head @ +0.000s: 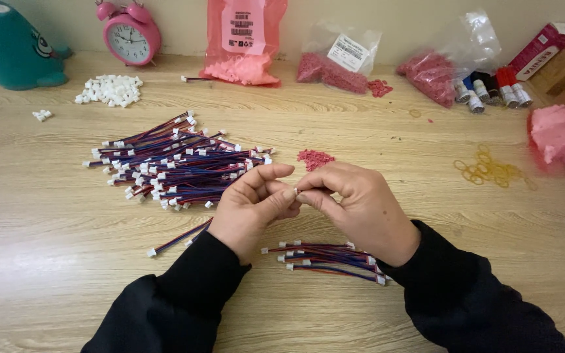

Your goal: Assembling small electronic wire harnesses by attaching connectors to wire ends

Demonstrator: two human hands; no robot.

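While your two hands meet at the middle of the frame, your left hand (253, 204) and your right hand (354, 206) pinch a tiny white connector (296, 193) between their fingertips, thumbs and forefingers closed on it from both sides. It is too small to tell whether a wire hangs from it. Your black sleeves (184, 294) run down to the lower edge of the frame.

Just below your hands, on the wooden desk (47, 216), lies a small bundle of red and blue wires (328, 256) with white plugs at the ends. One single wire (178, 238) lies left of it, partly under your left wrist. Left of centre, above your left hand, spreads a big heap of the same wires (178, 163), well apart from the small bundle.

Just above your hands sits a little pile of red bits (314, 158). Toward the upper left lies a pile of white housings (111, 89), with a few stray ones (42, 115) further left. Along the top edge stand a pink alarm clock (131, 33), a teal toy figure (8, 49), a pink bag (243, 42) and two clear bags of red parts (335, 62). At the upper right are spools of thread (492, 88), and yellow rubber bands (488, 171) lie scattered at the right.
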